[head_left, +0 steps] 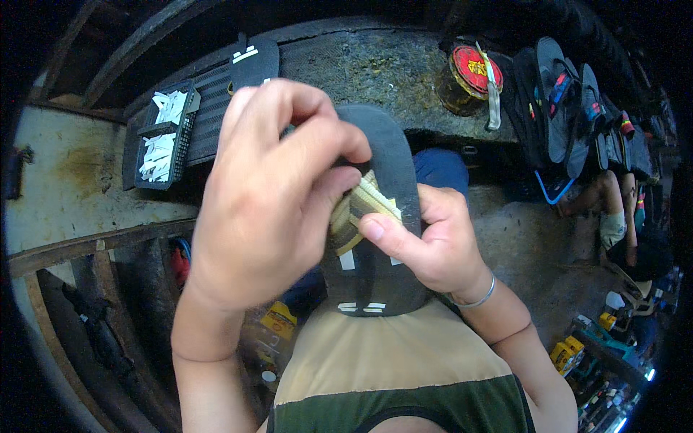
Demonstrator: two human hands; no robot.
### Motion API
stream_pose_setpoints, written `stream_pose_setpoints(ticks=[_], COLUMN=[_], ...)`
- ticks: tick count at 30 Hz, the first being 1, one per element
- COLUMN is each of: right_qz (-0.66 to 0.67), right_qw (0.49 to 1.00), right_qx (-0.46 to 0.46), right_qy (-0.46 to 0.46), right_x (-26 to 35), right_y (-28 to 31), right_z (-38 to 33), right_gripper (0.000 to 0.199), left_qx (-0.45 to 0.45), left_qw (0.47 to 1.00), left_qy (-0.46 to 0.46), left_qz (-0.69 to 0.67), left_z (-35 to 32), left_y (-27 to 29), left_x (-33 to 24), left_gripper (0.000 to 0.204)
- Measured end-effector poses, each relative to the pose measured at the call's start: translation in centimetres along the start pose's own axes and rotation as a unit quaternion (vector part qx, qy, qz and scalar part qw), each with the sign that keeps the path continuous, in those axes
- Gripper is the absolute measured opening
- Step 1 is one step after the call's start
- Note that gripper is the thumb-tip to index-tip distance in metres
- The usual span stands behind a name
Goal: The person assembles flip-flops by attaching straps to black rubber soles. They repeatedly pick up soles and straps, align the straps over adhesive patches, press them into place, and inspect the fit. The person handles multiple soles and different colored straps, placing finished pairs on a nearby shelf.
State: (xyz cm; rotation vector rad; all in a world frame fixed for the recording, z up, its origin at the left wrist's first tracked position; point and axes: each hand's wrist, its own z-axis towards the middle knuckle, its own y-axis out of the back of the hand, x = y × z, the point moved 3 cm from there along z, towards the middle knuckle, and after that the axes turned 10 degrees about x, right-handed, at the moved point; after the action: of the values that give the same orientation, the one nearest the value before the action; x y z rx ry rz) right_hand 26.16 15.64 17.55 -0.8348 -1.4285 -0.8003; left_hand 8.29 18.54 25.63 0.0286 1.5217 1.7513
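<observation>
A black sandal sole point(369, 289) stands against my shirt, its rounded far end pointing away from me. Across its middle runs a woven strap point(351, 220) in beige and olive bands, with frayed pale edges. My left hand point(267, 180) is closed over the sole's left side, thumb and fingers pinching the strap's upper part. The right hand point(444, 242) grips the sole's right edge, with its thumb pressed on the strap and its fingers hidden behind. White tabs point(347, 260) show below the strap, and short pale strips point(373, 308) lie at the sole's near end.
A dark workbench point(375, 61) spans the far side. On it are a black basket point(186, 123) of white strips, another black sole point(254, 63), and a red-lidded can point(465, 72) with a knife point(494, 105) across it. Sandals point(559, 108) stand at right, near another person's limb point(610, 202).
</observation>
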Motion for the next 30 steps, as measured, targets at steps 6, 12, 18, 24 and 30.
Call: stream_pose_setpoints(ticks=[6,12,18,24,30], right_qz=[-0.004,0.030,0.069,0.063,0.047], right_qw=[1.000,0.999,0.997,0.996,0.996], right_qx=[-0.001,0.015,-0.015,0.061,0.057], right_qy=[-0.014,-0.014,-0.037,-0.033,-0.041], right_x=[-0.2,-0.5,-1.8,-2.8,-2.6], right_y=[0.1,-0.1,-0.3,-0.5,-0.3], right_z=[0.4,0.6,2.1,2.8,3.5], right_gripper=[0.023,0.022,0.019,0.018,0.020], left_qx=[0.035,-0.013,-0.031,-0.039,-0.112], left_qw=[0.997,0.999,0.992,0.935,0.987], left_qy=[-0.026,-0.021,-0.094,0.136,-0.112], left_qz=[0.056,-0.022,0.075,-0.326,0.008], left_z=[0.0,-0.4,-1.9,-2.5,-1.9], left_y=[-0.4,-0.2,-1.3,-3.1,-3.1], left_x=[-0.1,1.0,-0.7,3.4,1.8], left_gripper=[0.031,0.024,0.017,0.026,0.021])
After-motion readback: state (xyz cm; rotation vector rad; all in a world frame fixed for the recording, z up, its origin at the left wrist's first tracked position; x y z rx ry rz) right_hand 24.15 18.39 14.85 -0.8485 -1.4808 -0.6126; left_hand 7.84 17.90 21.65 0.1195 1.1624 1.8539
